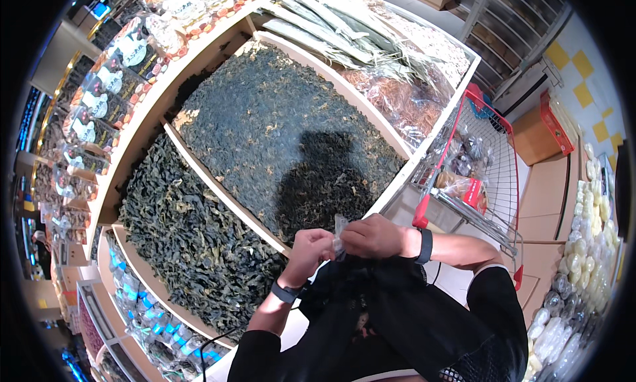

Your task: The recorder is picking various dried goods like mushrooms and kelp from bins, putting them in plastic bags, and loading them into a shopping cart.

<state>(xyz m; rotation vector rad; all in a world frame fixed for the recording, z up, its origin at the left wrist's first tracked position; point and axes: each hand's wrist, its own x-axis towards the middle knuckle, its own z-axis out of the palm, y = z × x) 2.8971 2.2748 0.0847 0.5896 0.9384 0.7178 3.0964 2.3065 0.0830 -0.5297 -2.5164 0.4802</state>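
My left hand (pixel 309 251) and my right hand (pixel 375 237) meet in front of my chest, fingers closed. Between them a small piece of clear plastic bag (pixel 340 224) sticks up, pinched from both sides. How far the bag reaches below my fingers is hidden. Just beyond my hands is a wooden bin of dark, flaky dried seaweed (pixel 258 130), with a shadow falling on its near part. Left of it, past a thin divider (pixel 218 183), lies a second heap of larger, curled dark dried pieces (pixel 192 230).
At the right stands a red-handled shopping cart (pixel 487 160) holding bagged goods. Long, pale green dried strips (pixel 324 28) fill the far compartment. Printed packages (pixel 109 84) line the left edge. Blue-marked packets (pixel 149 309) sit lower left, and bagged pale goods (pixel 583 243) far right.
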